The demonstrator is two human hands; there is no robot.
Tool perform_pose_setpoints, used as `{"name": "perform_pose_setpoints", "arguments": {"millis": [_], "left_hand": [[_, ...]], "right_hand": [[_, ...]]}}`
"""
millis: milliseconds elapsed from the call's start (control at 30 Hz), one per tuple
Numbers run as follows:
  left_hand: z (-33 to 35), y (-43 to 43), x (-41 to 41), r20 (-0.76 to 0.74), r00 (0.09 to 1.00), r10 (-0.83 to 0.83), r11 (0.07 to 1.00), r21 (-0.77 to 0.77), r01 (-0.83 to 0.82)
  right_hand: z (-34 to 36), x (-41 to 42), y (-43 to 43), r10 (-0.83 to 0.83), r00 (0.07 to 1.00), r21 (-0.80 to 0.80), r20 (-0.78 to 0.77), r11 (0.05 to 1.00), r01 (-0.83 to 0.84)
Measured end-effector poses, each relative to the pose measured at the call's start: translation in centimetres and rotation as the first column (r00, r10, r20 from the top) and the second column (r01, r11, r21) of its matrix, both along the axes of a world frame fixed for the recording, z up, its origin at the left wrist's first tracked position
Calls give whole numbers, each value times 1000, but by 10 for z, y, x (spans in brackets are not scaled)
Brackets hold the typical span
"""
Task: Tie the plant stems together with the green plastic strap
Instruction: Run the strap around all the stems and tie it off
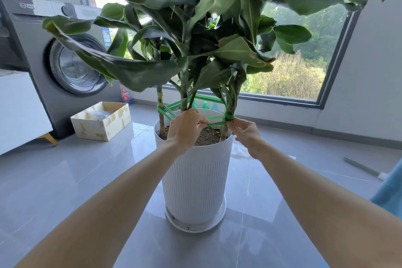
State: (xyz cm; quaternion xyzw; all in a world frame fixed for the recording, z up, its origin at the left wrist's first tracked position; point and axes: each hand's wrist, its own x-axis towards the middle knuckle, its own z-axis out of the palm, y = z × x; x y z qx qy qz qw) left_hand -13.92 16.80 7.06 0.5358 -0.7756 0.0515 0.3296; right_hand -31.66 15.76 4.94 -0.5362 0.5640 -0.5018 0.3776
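Observation:
A tall leafy plant stands in a white ribbed pot on the floor. Several stems rise from the soil: a left stem, middle stems and a right stem. A green plastic strap loops around them, wound about the left stem and bunched around the right stem. My left hand pinches a stretch of strap above the soil. My right hand pinches the strap just beside the right stem's wrap. Between the hands a short length of strap is pulled taut.
A grey washing machine stands at the left with an open cardboard box in front of it. A white cabinet is at the far left. A metal rod lies on the tiled floor at the right. A large window is behind the plant.

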Motion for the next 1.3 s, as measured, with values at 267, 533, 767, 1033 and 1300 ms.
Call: {"name": "perform_pose_setpoints", "arguments": {"millis": [267,533,767,1033,1300], "left_hand": [[0,-3,0,0,1000,2,1000,-6,-2],[0,-7,-8,-9,1000,-13,998,-59,12],[-3,-23,-21,-30,999,38,999,40,-37],[12,-24,-26,193,981,33,999,-48,-24],[15,-26,-31,238,966,104,995,-36,-98]], "right_hand": [[3,1,-1,84,996,77,38,993,-87],[2,0,-2,131,987,155,97,977,-145],[1,7,1,118,986,143,119,980,-135],[2,7,2,116,991,126,72,984,-124],[2,10,5,85,995,89,50,992,-90]]}}
